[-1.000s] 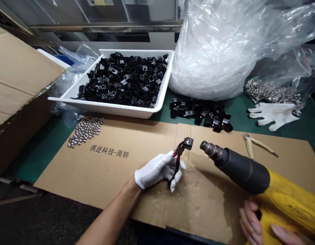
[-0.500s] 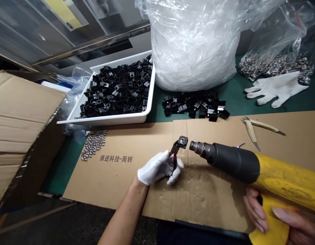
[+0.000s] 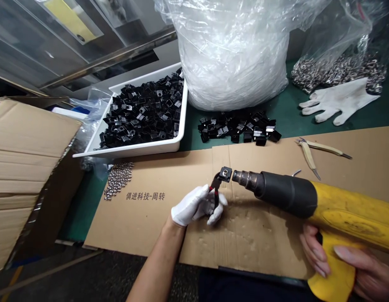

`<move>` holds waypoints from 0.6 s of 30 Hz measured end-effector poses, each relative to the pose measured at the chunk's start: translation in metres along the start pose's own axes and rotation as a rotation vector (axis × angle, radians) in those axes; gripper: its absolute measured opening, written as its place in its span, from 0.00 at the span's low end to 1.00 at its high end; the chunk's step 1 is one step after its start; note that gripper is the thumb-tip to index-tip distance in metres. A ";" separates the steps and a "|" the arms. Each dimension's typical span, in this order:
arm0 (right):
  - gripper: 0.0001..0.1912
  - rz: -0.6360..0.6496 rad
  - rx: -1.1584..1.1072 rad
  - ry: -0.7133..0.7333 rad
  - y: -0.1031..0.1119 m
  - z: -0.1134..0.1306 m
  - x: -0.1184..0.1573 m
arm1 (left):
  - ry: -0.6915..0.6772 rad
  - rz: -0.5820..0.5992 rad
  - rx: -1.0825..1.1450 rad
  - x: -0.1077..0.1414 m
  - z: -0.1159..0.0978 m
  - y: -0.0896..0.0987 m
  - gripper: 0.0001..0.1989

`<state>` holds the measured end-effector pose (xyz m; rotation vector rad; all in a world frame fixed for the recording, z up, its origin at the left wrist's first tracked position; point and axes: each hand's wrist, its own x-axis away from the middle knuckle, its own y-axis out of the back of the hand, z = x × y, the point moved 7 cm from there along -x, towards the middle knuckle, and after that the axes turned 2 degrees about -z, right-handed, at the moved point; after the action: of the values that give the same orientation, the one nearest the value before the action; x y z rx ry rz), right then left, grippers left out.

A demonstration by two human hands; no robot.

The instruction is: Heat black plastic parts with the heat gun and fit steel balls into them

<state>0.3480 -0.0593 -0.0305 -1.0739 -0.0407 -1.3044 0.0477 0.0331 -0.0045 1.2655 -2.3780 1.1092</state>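
My left hand, in a white glove, is closed around the handles of dark pliers with red marks. The pliers' jaws grip a small black square plastic part with a metal ring in its middle. My bare right hand is wrapped round the grip of a yellow heat gun. Its stepped metal nozzle points left at the black part, a short gap away. Both tools are above the cardboard sheet.
A white tray holds many black parts; more black parts lie beside it. Around are metal pieces, a large plastic bag, a bag of metal fittings, a white glove, cream-handled pliers and a cardboard box.
The heat gun's nozzle has come slightly closer to the black part. The whole view has shifted a little; both hands keep their holds.
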 end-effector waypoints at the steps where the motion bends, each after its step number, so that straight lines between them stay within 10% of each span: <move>1: 0.20 -0.001 -0.001 0.010 0.000 0.000 0.000 | -0.004 0.002 0.002 0.000 0.000 0.000 0.36; 18: 0.17 0.107 0.027 0.035 0.003 -0.003 0.002 | -0.013 0.067 0.034 0.000 0.001 -0.001 0.36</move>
<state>0.3494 -0.0629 -0.0326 -1.0165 0.0255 -1.2230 0.0489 0.0315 -0.0047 1.2155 -2.4383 1.1691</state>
